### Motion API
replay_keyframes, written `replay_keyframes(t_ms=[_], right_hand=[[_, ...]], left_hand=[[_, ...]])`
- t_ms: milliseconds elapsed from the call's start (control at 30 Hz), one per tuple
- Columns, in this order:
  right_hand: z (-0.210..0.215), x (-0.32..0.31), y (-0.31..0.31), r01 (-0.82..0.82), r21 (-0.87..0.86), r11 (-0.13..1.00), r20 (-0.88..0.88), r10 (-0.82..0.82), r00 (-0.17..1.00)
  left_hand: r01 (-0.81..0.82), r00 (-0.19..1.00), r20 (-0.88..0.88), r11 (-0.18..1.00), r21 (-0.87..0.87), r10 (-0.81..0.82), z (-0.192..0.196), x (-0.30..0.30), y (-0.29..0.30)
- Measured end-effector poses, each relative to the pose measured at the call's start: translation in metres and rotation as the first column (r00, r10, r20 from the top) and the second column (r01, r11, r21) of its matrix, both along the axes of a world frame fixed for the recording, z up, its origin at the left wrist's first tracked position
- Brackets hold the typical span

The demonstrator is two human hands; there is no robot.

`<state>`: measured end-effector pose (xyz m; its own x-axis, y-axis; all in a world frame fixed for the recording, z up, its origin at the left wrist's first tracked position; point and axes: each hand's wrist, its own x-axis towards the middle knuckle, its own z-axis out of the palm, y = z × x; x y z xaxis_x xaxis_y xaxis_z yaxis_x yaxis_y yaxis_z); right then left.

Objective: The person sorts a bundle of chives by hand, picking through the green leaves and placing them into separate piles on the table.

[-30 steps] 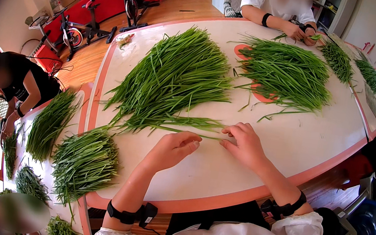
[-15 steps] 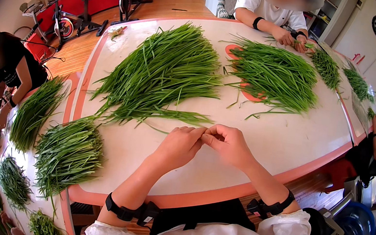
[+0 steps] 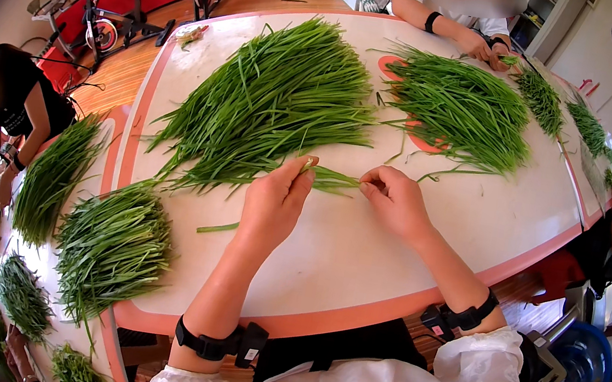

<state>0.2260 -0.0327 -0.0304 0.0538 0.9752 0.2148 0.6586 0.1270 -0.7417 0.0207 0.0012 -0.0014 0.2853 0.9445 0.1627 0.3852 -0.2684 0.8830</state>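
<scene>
A white bench [image 3: 393, 245] with a pink-orange border spreads beneath and around the large heap of green stalks [image 3: 280, 99], which serves as the landmark here. Left of that heap a person in black [image 3: 56, 103] leans in; beyond it and to the right, a person in a white top [image 3: 445, 27] has both hands together over a few greens. Exercise bikes [image 3: 140, 25] stand on the wooden floor beyond the heap, to its left. A blue tub [image 3: 584, 367] sits well apart from it, to the near right.

The large heap itself is a loose, layered spread, its long leaves fanning toward the near side. A second heap [image 3: 459, 111] lies just right of it, with a few loose strands at its near edge. A third heap [image 3: 113, 244] lies to the near left.

Both bare hands are on the near side of the large heap. The left hand [image 3: 277, 198] is closed, thumb uppermost, pinching a pale-tipped stalk [image 3: 308, 164] at the heap's near edge. The right hand [image 3: 393, 197] has its fingers curled and thumb near the forefinger, just beside the leaf tips at the heap's near right; whether it grips anything cannot be told. Smallest, a short green length [image 3: 217, 227] shows below the heap, just beside the left wrist.
</scene>
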Motion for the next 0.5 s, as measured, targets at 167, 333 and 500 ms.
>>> replay_keyframes(t_ms=[167,333,500], right_hand=[[0.016,-0.006,-0.018,-0.129,-0.051,0.990,0.063,0.132,0.989],[0.032,-0.026,-0.028,-0.226,0.029,0.974,-0.024,0.226,0.974],[0.030,-0.031,-0.031,-0.155,0.064,0.986,-0.253,0.166,0.953]], left_hand=[[0.164,0.979,0.136,0.984,-0.068,-0.154,0.008,0.005,-0.007],[0.412,0.911,0.031,0.904,-0.117,-0.411,0.005,0.006,-0.011],[0.446,0.895,0.092,0.870,-0.210,-0.436,0.003,0.006,-0.009]])
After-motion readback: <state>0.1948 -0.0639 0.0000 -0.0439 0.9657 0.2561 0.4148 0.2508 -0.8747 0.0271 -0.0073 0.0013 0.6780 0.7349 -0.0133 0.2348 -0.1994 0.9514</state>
